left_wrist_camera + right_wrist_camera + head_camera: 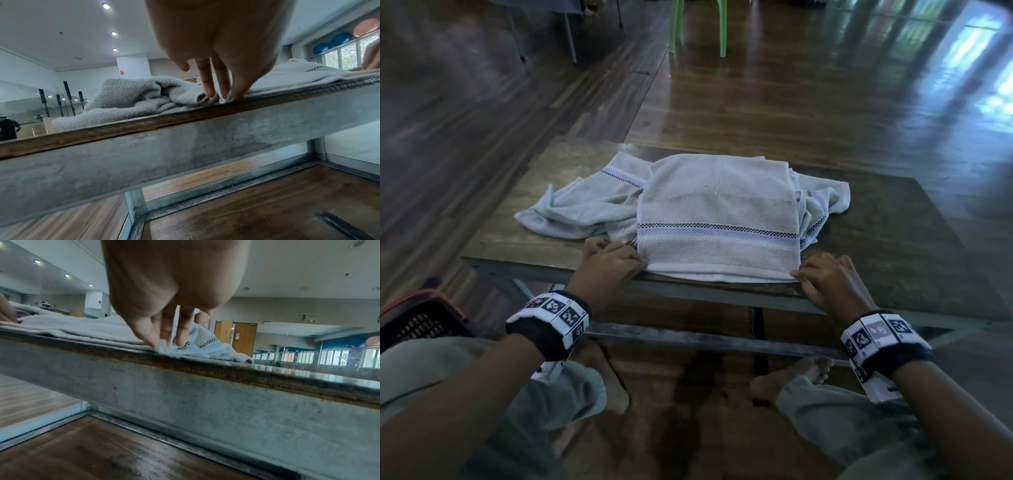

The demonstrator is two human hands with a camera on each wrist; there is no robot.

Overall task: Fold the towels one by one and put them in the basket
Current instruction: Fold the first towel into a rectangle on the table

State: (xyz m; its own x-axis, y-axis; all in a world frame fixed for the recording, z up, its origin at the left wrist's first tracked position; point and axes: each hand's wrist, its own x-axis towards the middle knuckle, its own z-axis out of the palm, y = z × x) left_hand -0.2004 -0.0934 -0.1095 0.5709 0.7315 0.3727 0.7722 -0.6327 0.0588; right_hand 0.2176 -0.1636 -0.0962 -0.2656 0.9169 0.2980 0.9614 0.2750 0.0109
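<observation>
A pale grey towel (717, 219) with a purple band and a checked stripe lies folded flat on the wooden table (893, 240), its hem along the near edge. My left hand (635, 262) pinches the towel's near left corner; in the left wrist view the thumb and two fingers (209, 91) press that corner (224, 99) at the table edge. My right hand (799, 274) pinches the near right corner, and there the cloth (164, 346) bunches between thumb and fingers. The dark basket (417, 318) with an orange rim sits on the floor at my lower left.
More towels (578, 205) of the same kind lie crumpled under and to the left of the folded one, with some poking out on the right (825, 198). Green chair legs (698, 27) stand on the floor beyond the table. My knees and bare feet are below the table edge.
</observation>
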